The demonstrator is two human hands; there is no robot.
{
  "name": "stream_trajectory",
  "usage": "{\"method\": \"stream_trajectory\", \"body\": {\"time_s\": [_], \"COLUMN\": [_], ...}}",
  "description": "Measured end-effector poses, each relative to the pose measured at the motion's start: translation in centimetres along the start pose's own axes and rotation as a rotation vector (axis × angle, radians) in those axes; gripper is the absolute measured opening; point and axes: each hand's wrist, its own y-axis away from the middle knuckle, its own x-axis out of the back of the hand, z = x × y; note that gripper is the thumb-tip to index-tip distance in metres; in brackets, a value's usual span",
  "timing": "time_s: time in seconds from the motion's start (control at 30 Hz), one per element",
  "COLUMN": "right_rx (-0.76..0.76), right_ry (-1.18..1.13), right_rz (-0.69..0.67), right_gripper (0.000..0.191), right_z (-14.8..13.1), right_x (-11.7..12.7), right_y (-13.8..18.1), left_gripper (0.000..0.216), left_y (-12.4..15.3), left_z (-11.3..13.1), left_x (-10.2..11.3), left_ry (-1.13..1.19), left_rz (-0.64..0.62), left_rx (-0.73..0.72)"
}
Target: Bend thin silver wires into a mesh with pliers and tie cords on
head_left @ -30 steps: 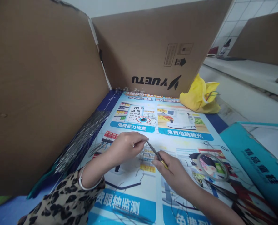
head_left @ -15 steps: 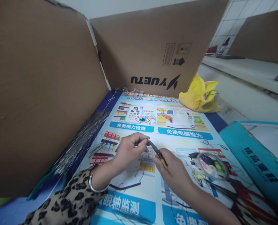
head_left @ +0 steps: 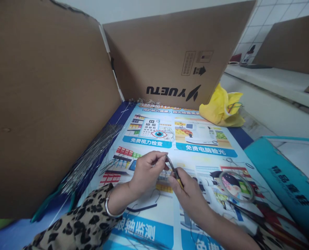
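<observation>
My left hand (head_left: 148, 170) pinches a thin piece of wire between thumb and fingertips, above a printed poster (head_left: 196, 142) that covers the table. My right hand (head_left: 189, 189) grips small pliers (head_left: 174, 170) with yellow handles; their dark tips meet the wire at my left fingertips. A leopard-print sleeve and a silver bangle (head_left: 109, 206) are on my left arm. Short bent wire pieces (head_left: 141, 208) lie on the poster just below my hands.
Cardboard walls stand at the left (head_left: 45, 104) and back (head_left: 175, 55). A bundle of straight thin wires (head_left: 89, 156) lies along the left wall. A yellow bag (head_left: 222, 107) sits at the back right, a clear tape roll (head_left: 236, 185) and a teal box (head_left: 284, 177) at the right.
Both hands have shifted slightly right and closer together. The pliers now stand steeper, their tips right at my left fingertips.
</observation>
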Motion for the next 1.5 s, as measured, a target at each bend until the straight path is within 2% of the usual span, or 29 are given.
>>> {"method": "stream_trajectory", "body": {"time_s": [0.4, 0.53, 0.67, 0.8, 1.03, 1.23, 1.37, 1.5], "right_rx": [0.027, 0.036, 0.035, 0.027, 0.069, 0.086, 0.114, 0.102], "right_ry": [0.090, 0.113, 0.115, 0.145, 0.194, 0.217, 0.225, 0.122], "right_rz": [0.024, -0.002, -0.064, -0.120, -0.204, -0.323, -0.393, -0.512], "right_gripper": [0.023, 0.023, 0.024, 0.022, 0.022, 0.020, 0.021, 0.023], "right_z": [0.9, 1.0, 0.6, 0.4, 0.7, 0.7, 0.8, 1.0], "right_x": [-0.4, 0.1, 1.2, 2.3, 3.3, 4.7, 5.7, 6.3], "right_y": [-0.1, -0.4, -0.6, -0.7, -1.1, -1.5, -1.8, -2.1], "left_gripper": [0.017, 0.016, 0.016, 0.021, 0.025, 0.028, 0.029, 0.028], "left_y": [0.1, -0.1, -0.7, -1.4, -2.1, -2.1, -2.1, -2.0], "left_z": [0.2, 0.2, 0.7, 1.2, 1.8, 2.0, 2.1, 1.8], "left_x": [-0.1, 0.5, 1.3, 2.2, 3.7, 4.1, 3.8, 3.7], "left_ry": [-0.015, -0.179, -0.476, -0.651, -0.755, -0.886, -0.940, -0.915], "left_rz": [0.002, -0.023, -0.045, -0.161, -0.375, -0.464, -0.477, -0.501], "left_rx": [0.000, -0.112, -0.327, -0.500, -0.565, -0.625, -0.627, -0.628]}}
